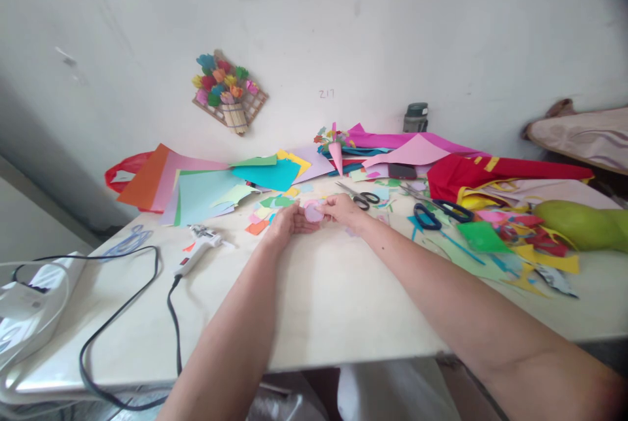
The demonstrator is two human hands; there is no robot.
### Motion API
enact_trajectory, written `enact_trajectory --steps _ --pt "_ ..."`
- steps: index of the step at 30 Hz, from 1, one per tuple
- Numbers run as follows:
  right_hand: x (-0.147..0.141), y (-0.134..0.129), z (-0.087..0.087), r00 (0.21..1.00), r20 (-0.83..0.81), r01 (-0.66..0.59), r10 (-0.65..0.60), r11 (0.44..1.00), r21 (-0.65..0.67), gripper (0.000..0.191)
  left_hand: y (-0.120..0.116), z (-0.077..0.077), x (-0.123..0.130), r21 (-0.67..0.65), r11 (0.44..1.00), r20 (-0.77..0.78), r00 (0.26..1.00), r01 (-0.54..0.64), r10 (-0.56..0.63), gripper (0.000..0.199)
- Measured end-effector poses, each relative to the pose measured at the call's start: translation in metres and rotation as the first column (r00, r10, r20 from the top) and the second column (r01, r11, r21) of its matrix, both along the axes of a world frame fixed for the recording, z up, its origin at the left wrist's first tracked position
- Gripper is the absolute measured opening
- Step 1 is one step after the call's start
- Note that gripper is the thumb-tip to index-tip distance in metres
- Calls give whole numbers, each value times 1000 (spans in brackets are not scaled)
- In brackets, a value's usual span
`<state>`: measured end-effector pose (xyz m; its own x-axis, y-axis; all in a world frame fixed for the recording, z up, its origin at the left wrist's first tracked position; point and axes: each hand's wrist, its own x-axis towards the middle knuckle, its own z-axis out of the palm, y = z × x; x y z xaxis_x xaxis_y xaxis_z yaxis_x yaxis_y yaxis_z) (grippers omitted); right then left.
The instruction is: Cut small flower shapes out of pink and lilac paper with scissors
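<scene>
A small round piece of pink and lilac paper is between my two hands over the middle of the table. My right hand pinches its right edge between thumb and fingers. My left hand lies alongside with its fingers stretched out beneath the paper; whether it bears any of its weight I cannot tell. Just behind my right hand lie black-handled scissors. Coloured paper scraps are strewn by my left hand.
A white glue gun lies at left, its black cord looping to a power strip. Coloured sheets line the back. More scissors, red cloth and a green object are at right. A bottle stands behind.
</scene>
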<state>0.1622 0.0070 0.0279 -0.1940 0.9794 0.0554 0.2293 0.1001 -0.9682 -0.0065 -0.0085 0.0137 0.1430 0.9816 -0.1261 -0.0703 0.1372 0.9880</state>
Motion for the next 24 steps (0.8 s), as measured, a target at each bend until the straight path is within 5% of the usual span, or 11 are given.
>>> enact_trajectory --steps 8,14,24 --pt "-1 6 -7 1000 21 12 -14 998 68 26 0 2 0 -7 1000 34 999 -1 1 45" --pt "-2 4 -5 999 31 6 -8 996 93 24 -1 -2 -3 62 997 -15 999 41 -40 26" --pt "-5 4 -8 1000 21 -1 -2 992 125 24 -1 -4 -1 80 997 -60 998 4 1 38"
